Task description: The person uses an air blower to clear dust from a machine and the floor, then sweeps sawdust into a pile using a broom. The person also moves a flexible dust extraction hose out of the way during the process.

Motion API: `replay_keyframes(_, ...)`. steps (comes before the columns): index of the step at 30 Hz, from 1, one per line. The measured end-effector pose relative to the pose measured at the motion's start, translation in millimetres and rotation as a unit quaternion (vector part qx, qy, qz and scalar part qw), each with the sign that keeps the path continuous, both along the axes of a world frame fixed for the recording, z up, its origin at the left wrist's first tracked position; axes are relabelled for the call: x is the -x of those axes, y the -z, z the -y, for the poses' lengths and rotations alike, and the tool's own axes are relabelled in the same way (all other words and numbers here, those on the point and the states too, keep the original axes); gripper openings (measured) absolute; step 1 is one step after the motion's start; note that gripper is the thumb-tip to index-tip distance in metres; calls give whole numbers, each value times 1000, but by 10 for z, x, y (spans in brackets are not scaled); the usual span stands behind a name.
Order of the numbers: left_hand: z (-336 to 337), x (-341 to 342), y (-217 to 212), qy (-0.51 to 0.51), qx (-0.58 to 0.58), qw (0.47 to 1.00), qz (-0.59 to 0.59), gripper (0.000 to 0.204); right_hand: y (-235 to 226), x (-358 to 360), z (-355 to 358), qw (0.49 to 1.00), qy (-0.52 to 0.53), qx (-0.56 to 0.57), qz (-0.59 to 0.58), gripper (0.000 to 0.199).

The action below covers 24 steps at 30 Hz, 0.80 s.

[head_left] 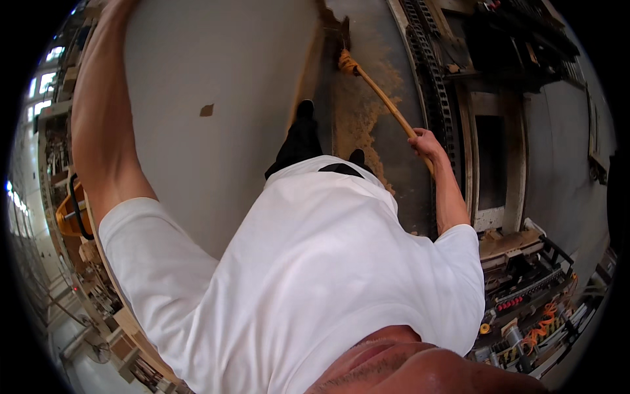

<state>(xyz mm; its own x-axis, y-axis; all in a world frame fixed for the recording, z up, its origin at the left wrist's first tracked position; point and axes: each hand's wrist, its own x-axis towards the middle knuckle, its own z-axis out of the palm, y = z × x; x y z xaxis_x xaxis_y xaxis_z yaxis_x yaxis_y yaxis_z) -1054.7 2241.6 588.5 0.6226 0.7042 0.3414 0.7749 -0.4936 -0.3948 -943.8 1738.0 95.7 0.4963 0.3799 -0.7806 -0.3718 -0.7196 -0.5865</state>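
Observation:
My right hand (pixel 426 143) is wrapped round the wooden handle of a broom (pixel 387 102). The handle slants away toward the top of the view. An orange-yellow wrapping (pixel 348 62) binds it just above the dark head (pixel 344 33), which is at the sawdust (pixel 371 85) on the grey floor. My left arm (pixel 105 118) stretches up along the left side and leaves the picture at the top, so the left hand is out of sight.
A large pale grey panel (pixel 216 59) with a small brown patch lies on the left. To the right run a dark chain track (pixel 430 59) and machine frames (pixel 499 157). Tools and orange coiled hose (pixel 541 325) are at lower right. My dark shoe (pixel 304 110) stands beside the panel's edge.

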Motion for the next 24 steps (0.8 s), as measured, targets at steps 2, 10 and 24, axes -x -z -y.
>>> replay_keyframes(2, -515, 182, 106, -23, 10, 1000, 0, 62, 18, 42, 228, 999, -28, -17, -8, 53)
replay_keyframes(10, -1834, 681, 311, -129, -25, 991, 26, 79, -235, 696, 983, 997, 55, 24, -40, 59)
replay_keyframes(24, -3149, 1412, 391, -244, -25, 968, 54, 81, 69, 406, -411, 997, 37, 18, -62, 59)
